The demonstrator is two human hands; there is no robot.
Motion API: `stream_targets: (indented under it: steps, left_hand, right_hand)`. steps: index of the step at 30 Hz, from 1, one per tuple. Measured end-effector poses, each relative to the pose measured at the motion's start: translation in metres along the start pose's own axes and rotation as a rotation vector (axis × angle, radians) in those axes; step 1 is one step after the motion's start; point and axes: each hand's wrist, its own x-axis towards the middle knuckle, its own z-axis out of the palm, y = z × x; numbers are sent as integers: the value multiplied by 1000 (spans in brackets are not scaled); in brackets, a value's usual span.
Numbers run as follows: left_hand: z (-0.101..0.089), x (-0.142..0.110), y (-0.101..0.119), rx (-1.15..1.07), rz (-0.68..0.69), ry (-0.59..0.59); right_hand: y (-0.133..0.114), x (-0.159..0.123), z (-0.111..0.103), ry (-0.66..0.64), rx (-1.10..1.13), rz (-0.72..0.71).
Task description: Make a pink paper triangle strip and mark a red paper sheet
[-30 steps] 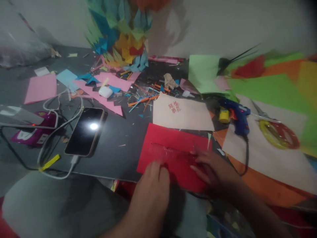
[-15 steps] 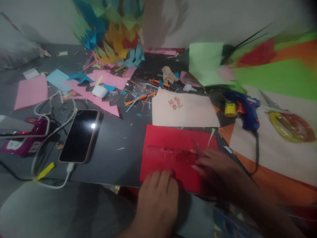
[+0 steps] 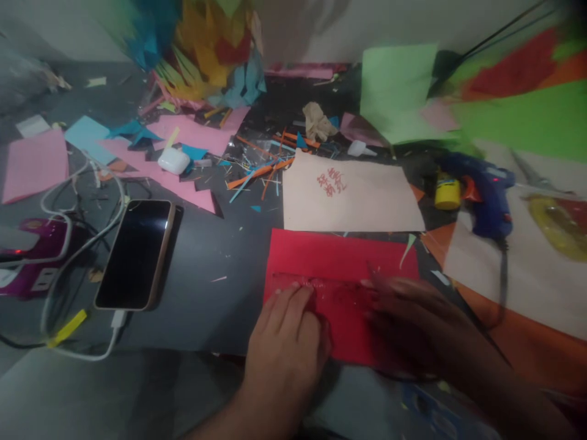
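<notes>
A red sheet of paper (image 3: 343,250) lies at the table's front edge, with a thin dark line and small shiny marks across its middle. My left hand (image 3: 284,330) rests palm down on its lower left, fingers laid out on the sheet and fingertips near the line. Over the right half is my right hand (image 3: 413,305), blurred and in shadow, fingers closed together by the line's right end. A thin pointed shape shows at its fingertips; I cannot make out what it is. Just behind the red sheet lies a cream paper (image 3: 353,198) with red handwritten characters.
At left, a phone (image 3: 135,253) is plugged into a white cable, beside a purple power strip (image 3: 46,235). A blue glue gun (image 3: 488,195), yellow-capped bottle (image 3: 447,191) and scissors (image 3: 557,226) lie right. Paper scraps (image 3: 192,131) and a colourful paper construction (image 3: 202,55) are behind.
My left hand has moved forward over the red sheet, its fingertips now up by the line. My right hand stays near the line's right end. The view has shifted slightly.
</notes>
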Motion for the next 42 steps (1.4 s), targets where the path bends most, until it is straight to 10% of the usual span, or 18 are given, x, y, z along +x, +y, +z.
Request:
stream_targets:
  steps: [42]
  left_hand:
    - [1,0,1,15,-13,6]
  right_hand:
    - [-2,4,-3,31,-58,-135]
